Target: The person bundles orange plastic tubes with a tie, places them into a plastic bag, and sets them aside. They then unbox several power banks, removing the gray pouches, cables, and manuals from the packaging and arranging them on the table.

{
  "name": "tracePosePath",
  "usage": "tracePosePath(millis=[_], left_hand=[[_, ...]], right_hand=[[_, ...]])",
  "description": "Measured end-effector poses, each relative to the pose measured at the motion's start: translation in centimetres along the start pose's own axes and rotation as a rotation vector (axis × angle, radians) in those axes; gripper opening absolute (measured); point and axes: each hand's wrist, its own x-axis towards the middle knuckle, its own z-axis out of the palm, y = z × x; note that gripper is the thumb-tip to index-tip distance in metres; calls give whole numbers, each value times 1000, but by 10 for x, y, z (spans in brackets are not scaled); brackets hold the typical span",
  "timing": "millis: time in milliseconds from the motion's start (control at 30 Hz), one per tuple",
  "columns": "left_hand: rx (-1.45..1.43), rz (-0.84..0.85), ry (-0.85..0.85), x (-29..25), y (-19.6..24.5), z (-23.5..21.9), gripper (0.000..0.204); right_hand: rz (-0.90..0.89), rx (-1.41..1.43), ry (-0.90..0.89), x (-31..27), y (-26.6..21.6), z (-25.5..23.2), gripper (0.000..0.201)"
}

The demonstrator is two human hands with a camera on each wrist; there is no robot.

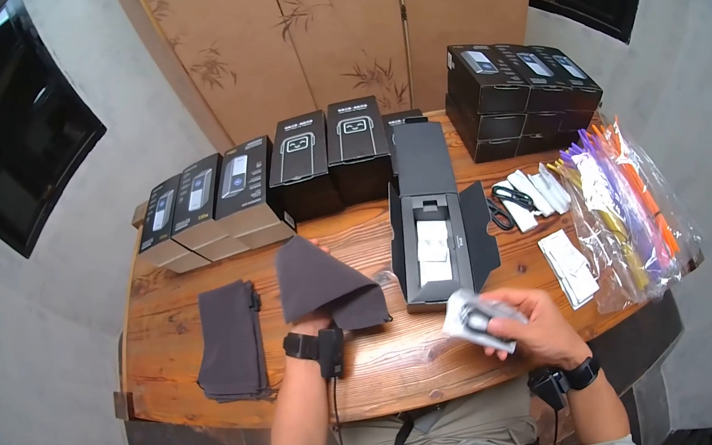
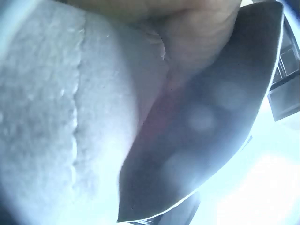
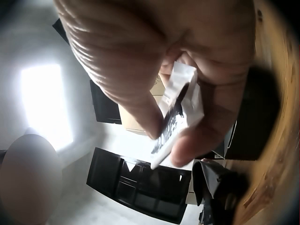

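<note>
My left hand (image 1: 315, 318) holds a dark grey cloth piece (image 1: 329, 285), which covers most of its fingers. In the left wrist view the cloth (image 2: 201, 122) spreads below the hand (image 2: 197, 37). My right hand (image 1: 539, 329) pinches a small clear plastic packet (image 1: 460, 315) with something dark inside, between thumb and fingers, just right of an open black box's near end. The right wrist view shows the packet (image 3: 190, 105) gripped by the hand (image 3: 201, 56). That open box (image 1: 403, 253) stands with its lid raised and white paper (image 1: 433, 244) in it.
Folded dark grey cloths (image 1: 233, 343) lie at the left. Closed boxes (image 1: 303, 154) line the back edge; more boxes (image 1: 505, 106) are stacked at the back right. Scissors (image 1: 501, 214), white packets (image 1: 568, 267) and a plastic bag of coloured strips (image 1: 632, 215) lie on the right of the wooden table (image 1: 389, 368).
</note>
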Motion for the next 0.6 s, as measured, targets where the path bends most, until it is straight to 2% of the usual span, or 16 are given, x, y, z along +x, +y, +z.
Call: tracePosePath(millis=[67, 167, 200, 333, 433, 600], left_hand=[[5, -40, -39, 0, -3, -6, 43], [-10, -96, -58, 0, -4, -3, 45], [-29, -126, -87, 3, -5, -5, 45], [61, -150, -96, 3, -9, -5, 44], [94, -186, -59, 3, -9, -1, 37], [101, -207, -32, 0, -7, 5, 40]], right_hand=[[-176, -5, 156, 7, 11, -16, 36], [-302, 80, 432, 21, 14, -34, 25], [-263, 69, 471, 22, 11, -37, 23], [-250, -10, 550, 37, 35, -60, 29], [-226, -61, 531, 44, 48, -68, 29], [-218, -112, 508, 52, 60, -74, 33]])
